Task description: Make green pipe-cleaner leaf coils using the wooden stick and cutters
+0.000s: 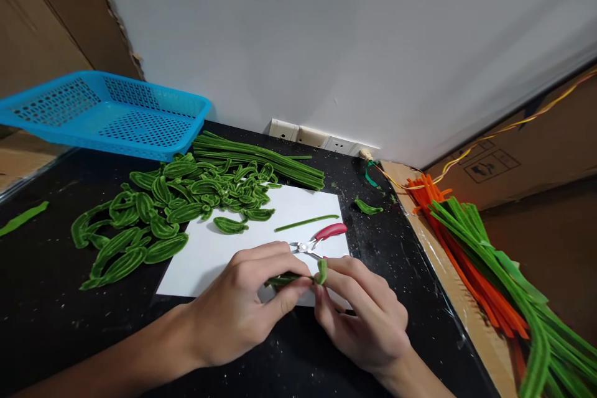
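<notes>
My left hand (254, 298) pinches a dark green fuzzy leaf shape (283, 279) made of pipe cleaner. At its end, my right hand (364, 311) grips a short curled green piece (321, 271), the fingertips of both hands almost touching. Just beyond my hands, red-handled pliers (330, 232) lie on a white sheet (205, 267), partly hidden by my right hand. A single green stem (305, 222) rests on the sheet behind the pliers. To the left, a heap of green leaf shapes (161, 211) spreads over the sheet's edge and the black table.
A blue perforated basket (181, 143) stands at the back left. Behind the sheet lies a bundle of green stems (261, 160). Wall sockets (311, 137) line the back. Orange strips (485, 289) and bright green strips (489, 261) lie on cardboard at right, near a twisted cable (471, 150).
</notes>
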A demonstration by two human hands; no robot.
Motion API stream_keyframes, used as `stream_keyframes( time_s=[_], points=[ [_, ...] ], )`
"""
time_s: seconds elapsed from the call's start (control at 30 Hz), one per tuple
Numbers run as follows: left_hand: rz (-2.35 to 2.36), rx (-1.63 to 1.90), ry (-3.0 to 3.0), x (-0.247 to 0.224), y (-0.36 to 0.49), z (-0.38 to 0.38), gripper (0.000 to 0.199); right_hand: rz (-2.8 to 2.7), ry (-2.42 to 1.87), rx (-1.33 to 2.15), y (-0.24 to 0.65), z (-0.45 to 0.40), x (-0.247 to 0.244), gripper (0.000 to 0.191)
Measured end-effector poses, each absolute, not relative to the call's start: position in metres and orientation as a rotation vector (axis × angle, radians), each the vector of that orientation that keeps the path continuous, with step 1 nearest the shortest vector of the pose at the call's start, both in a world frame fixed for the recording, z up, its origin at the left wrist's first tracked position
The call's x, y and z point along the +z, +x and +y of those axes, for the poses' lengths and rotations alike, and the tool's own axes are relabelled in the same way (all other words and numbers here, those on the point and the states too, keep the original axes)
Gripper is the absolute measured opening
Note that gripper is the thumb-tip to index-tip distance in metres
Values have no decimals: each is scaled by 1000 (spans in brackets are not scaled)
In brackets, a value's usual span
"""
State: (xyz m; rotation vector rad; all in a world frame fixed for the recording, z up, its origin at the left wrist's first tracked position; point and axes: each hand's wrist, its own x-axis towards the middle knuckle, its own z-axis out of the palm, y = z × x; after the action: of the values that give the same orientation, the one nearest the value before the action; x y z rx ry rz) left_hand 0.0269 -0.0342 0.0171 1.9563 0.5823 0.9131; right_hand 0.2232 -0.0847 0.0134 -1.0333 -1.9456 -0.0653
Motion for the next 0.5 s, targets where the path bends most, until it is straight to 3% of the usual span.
stream_keyframes(
  time_s=[0.1,0.23,0.33,0.5],
  points=[
    [627,893,1884,17,26,-34,11,-1926,-1037,-29,228,-84,14,22],
    [572,939,2116,13,23,-31,15,-1836,-1111,367,229,-82,21,14],
    [533,939,2239,9,21,-28,16,-1731,-1144,581,225,-81,22,17],
    [567,951,2119,8,24,-29,13,-1710,-1179,638,223,-83,20,17]
  ],
)
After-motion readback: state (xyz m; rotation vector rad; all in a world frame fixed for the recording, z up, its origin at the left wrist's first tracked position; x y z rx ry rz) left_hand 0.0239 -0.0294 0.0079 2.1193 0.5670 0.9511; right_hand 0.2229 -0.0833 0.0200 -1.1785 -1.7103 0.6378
